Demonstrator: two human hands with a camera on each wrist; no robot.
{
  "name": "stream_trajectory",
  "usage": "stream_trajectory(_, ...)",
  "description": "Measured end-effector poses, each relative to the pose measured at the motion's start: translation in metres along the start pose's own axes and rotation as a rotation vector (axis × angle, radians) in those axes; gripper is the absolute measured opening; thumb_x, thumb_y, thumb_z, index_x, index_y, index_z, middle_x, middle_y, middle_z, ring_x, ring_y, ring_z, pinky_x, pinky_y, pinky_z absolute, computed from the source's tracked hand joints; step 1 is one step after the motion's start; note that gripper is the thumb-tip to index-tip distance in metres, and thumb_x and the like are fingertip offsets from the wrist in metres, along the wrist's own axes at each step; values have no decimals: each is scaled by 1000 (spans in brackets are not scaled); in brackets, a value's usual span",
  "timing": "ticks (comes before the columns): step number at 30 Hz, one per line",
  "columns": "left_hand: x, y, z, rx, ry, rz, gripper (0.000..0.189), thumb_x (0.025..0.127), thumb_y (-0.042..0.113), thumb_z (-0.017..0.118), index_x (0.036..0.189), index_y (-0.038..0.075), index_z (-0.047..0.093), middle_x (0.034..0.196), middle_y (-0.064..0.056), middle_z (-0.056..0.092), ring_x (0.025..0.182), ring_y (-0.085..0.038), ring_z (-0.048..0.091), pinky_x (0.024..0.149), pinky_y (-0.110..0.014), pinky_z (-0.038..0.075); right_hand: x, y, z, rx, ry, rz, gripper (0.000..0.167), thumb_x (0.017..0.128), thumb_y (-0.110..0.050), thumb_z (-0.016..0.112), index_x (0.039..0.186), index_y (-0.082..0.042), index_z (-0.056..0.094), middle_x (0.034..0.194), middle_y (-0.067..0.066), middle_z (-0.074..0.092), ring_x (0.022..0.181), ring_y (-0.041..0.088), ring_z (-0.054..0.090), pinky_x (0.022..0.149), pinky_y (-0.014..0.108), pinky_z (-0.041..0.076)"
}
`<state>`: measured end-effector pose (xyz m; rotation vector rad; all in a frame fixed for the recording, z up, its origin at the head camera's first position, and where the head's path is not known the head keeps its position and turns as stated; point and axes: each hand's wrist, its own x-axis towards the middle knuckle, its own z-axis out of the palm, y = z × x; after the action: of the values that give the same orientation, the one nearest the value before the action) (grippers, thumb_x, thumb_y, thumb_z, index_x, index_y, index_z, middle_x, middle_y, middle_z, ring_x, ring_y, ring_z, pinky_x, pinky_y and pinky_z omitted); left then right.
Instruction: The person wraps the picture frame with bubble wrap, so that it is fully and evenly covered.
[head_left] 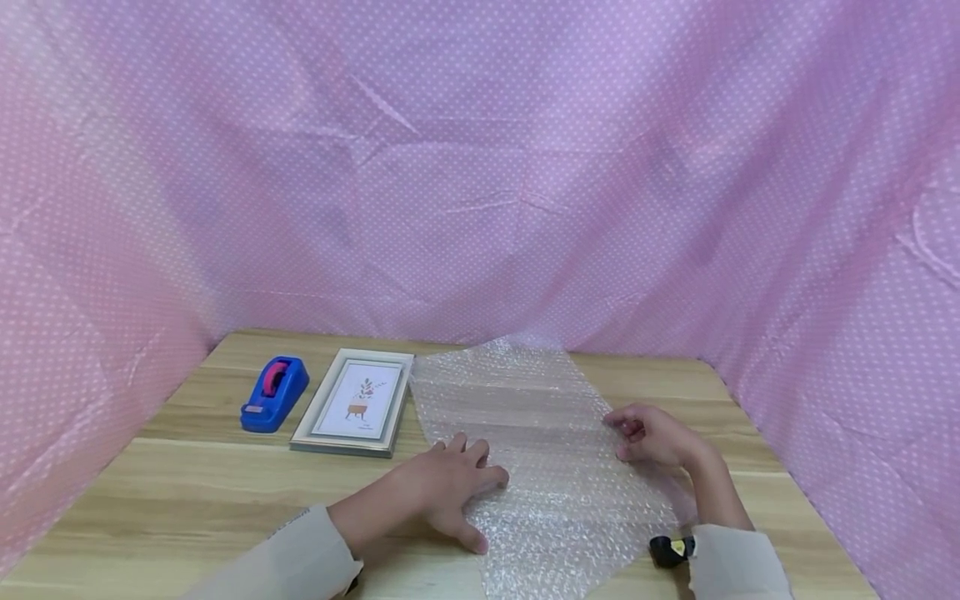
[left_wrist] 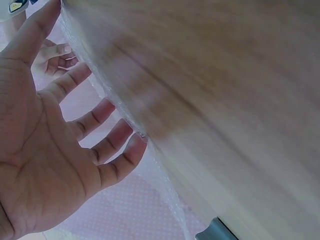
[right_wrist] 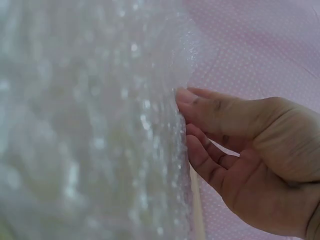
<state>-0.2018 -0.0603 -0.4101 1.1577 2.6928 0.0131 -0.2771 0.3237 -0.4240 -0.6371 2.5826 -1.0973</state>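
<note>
A sheet of clear bubble wrap lies on the wooden table in the head view, its far end reaching the back edge. My left hand rests on its left side with fingers spread; the left wrist view shows the fingertips along the wrap's edge. At the opposite edge, my right hand has its fingers curled in. Thumb and fingertips of the right hand meet the edge of the bubble wrap in the right wrist view and appear to pinch it.
Left of the wrap lies a picture frame with a potted-plant print, face up. Beside it stands a blue tape dispenser with a pink core. Pink dotted cloth hangs around the back and sides of the table.
</note>
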Motion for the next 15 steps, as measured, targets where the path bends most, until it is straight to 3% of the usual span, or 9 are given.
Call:
stream_trajectory(8, 1, -3, 1, 0, 9, 36, 80, 73, 80, 71, 140, 40, 53, 124, 3, 51, 106, -17, 46, 90, -45, 52, 2, 5, -1, -58, 20, -26, 54, 80, -4, 85, 129, 8, 63, 109, 15, 62, 100, 26, 58, 82, 26, 55)
stream_trajectory(12, 4, -14, 2, -52, 26, 64, 77, 76, 80, 67, 139, 37, 56, 124, 6, 54, 106, -15, 49, 88, -39, 52, 2, 7, 0, -56, 23, -19, 55, 80, -4, 85, 129, 7, 63, 110, 15, 62, 101, 27, 57, 83, 26, 54)
stream_trajectory(15, 6, -30, -5, -99, 67, 68, 69, 86, 71, 65, 141, 29, 58, 129, 5, 58, 113, -17, 54, 96, -41, 51, 2, 10, 1, -54, 28, -17, 55, 80, -4, 85, 129, 7, 64, 111, 15, 61, 102, 28, 57, 84, 26, 55)
